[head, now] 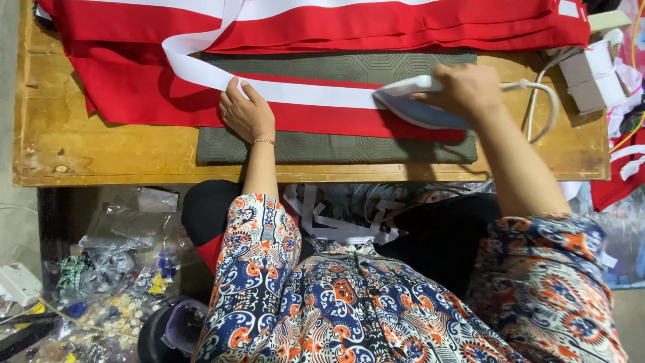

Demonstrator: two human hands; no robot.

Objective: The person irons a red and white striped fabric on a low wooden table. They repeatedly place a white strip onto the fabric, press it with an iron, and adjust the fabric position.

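My left hand (246, 111) lies flat on red cloth (134, 91), its fingers pressing a white ribbon strip (309, 94) that runs across the cloth. My right hand (463, 87) grips the handle of a light blue and white clothes iron (420, 107), which rests on the ribbon with its tip pointing left, a short way right of my left hand. The cloth lies over a grey patterned ironing pad (336, 148) on a wooden table (101, 148).
More folded red cloth with white bands (376, 23) is piled at the table's far side. The iron's white cord (547, 91) loops at the right beside cardboard scraps (581, 81). Plastic bags of small items (114, 269) sit on the floor at the left.
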